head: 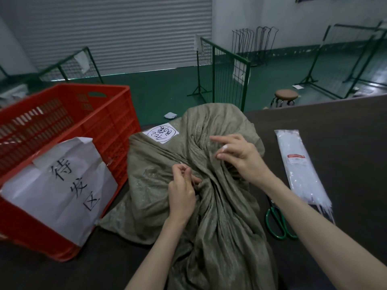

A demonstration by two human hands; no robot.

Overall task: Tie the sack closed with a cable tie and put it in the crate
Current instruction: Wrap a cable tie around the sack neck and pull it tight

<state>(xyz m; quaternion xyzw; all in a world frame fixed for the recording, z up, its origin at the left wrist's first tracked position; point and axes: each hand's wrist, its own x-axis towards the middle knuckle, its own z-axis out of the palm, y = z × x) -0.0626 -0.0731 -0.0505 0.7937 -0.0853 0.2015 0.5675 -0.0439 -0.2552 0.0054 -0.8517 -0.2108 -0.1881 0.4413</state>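
Observation:
An olive-green woven sack (pixel 211 216) lies on the dark table, its cloth gathered into a twisted neck near the middle. A white paper label (pixel 161 132) is stuck on its far part. My left hand (pixel 182 191) pinches one end of a thin white cable tie (pixel 181 163) at the left of the neck. My right hand (pixel 238 155) pinches at the gathered cloth on the right, index finger stretched out; what it holds is too small to tell. The red plastic crate (pixel 69 130) stands at the left, touching the sack, with a handwritten white sheet (pixel 62 185) on its near wall.
A clear pack of white cable ties (pixel 299 166) lies on the table to the right, green-handled scissors (pixel 276 222) beside my right forearm. Beyond the table edge are a green floor, green wire fences (pixel 226 68), a brown stool (pixel 285 97) and a grey roller door.

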